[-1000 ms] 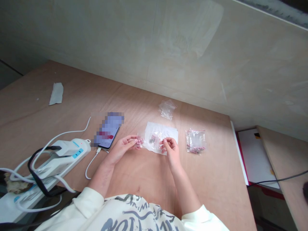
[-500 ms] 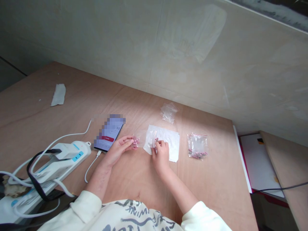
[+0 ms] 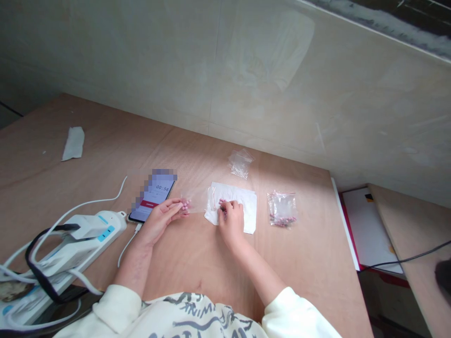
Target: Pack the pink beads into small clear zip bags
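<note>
My left hand (image 3: 160,218) is closed in a pinch on a clear plastic bag (image 3: 197,199), its fingertips at the end where several pink beads (image 3: 185,205) show. The bag stretches to the right, and its far end reaches over the left edge of a white sheet (image 3: 248,202) that looks like tissue. Above that sheet, my right hand (image 3: 231,218) has its fingers bent together round a small cluster of pink beads (image 3: 221,201). Part of what those fingers grip is hidden.
Right of the sheet lies a clear zip bag (image 3: 282,209) with pink-tipped pieces inside. Clear bags (image 3: 240,163) lie behind it. A phone (image 3: 153,195) with a timer, a cable and a loaded power strip (image 3: 102,230) are on the left. A wall (image 3: 176,61) borders the wooden table (image 3: 197,263).
The whole view has shifted slightly. My right hand sits a little apart from the bag's end, where before its fingers were at it. My left hand keeps its hold.
</note>
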